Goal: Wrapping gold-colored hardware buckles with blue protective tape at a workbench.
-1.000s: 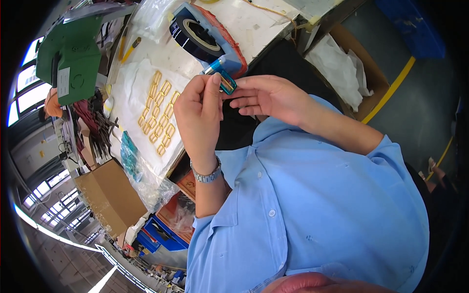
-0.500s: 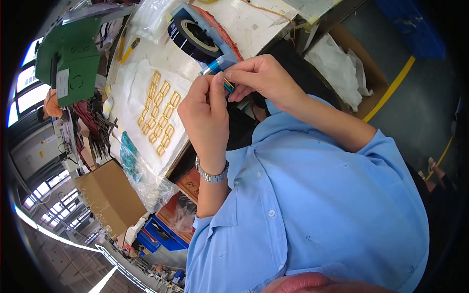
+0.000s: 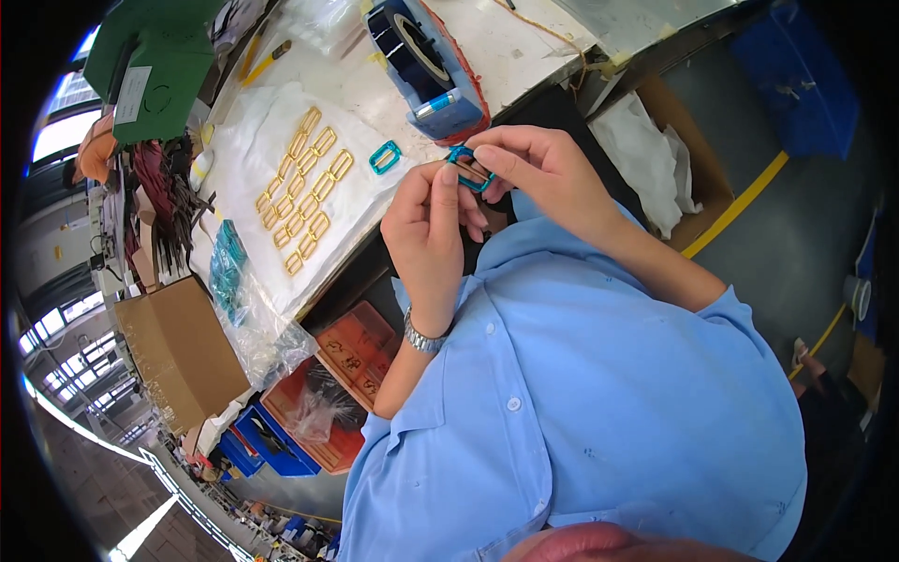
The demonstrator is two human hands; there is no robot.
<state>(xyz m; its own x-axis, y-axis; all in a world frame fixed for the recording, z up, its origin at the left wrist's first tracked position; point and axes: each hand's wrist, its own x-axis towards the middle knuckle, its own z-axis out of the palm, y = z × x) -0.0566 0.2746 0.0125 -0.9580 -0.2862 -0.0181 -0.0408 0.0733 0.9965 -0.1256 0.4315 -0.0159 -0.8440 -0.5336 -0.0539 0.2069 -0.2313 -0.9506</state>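
Note:
My left hand (image 3: 426, 225), with a metal watch (image 3: 423, 337) on its wrist, and my right hand (image 3: 543, 173) meet just off the table's front edge. Between them is a teal slide buckle (image 3: 473, 178), a rectangular frame, pinched by the thumb and fingers of both hands. Fingertips cover parts of it. Another teal slide buckle (image 3: 384, 157) lies on the table, left of my hands. Farther left, several gold slide buckles (image 3: 304, 183) are laid in slanting rows on a white sheet (image 3: 245, 159).
A blue tape dispenser (image 3: 449, 105) stands just beyond my hands. A plastic bag of teal pieces (image 3: 228, 272) lies at the table's left corner, near a cardboard box (image 3: 183, 347). Orange bins (image 3: 361, 342) are below the edge. Yellow-handled tools (image 3: 267, 64) lie at the back.
The view has shifted. My hands have come away from the tape dispenser, and the teal frame between them shows more fully. The teal buckle on the table is now visible.

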